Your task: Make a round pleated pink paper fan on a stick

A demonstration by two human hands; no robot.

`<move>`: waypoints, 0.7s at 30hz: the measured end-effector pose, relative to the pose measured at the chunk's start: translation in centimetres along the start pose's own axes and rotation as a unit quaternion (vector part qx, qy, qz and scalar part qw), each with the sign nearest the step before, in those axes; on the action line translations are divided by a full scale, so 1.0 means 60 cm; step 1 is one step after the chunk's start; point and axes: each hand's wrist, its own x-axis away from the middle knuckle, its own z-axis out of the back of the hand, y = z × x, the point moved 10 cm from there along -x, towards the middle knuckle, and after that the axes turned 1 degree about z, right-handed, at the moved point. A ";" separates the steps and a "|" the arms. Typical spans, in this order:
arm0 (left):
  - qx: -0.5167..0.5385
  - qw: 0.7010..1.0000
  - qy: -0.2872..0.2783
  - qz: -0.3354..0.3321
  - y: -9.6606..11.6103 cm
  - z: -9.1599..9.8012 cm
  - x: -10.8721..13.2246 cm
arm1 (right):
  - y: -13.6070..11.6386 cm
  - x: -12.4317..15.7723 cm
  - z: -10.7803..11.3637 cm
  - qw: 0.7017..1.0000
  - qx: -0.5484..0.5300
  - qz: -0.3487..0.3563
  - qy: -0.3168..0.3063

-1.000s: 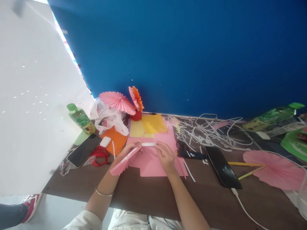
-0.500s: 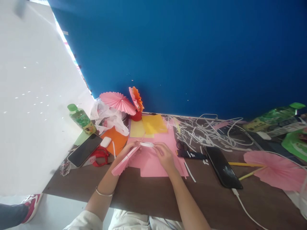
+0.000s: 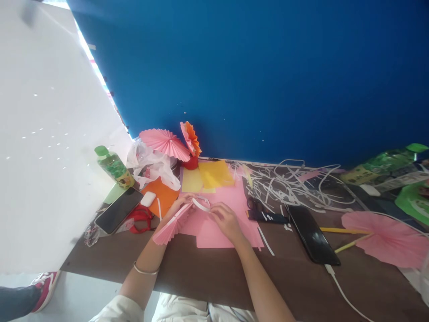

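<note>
Nearest: pleated pink paper fan [image 3: 170,228], slanting over the left forearm, long axis running away from the wearer and rightward. Left hand [image 3: 182,205] clamps its far end. White strip [image 3: 201,205] bows from that end across to the right hand [image 3: 228,220], whose thumb and forefinger are pinched on its right end. Key relation: strip lies left of the right fingertips, its axis roughly crosswise and dipping rightward; free span short, both hands about equally near.

Beneath: pink sheets [image 3: 217,237]. Beyond: scissors [image 3: 255,205] to the right, yellow sheet [image 3: 216,173] ahead, finished-looking fan [image 3: 164,141] by the blue partition [image 3: 248,80].

Unclear: left fingertips partly hidden by fan; strip's left attachment too small to resolve; scissor blades not distinguishable.
</note>
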 end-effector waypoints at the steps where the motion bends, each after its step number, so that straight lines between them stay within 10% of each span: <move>1: 0.006 1.000 -0.009 0.000 0.000 -0.003 0.001 | 0.000 0.000 0.004 1.000 -0.005 -0.003 0.012; 21: -0.012 1.000 -0.018 -0.013 -0.002 -0.001 -0.001 | -0.004 0.001 0.011 0.999 0.006 -0.004 0.039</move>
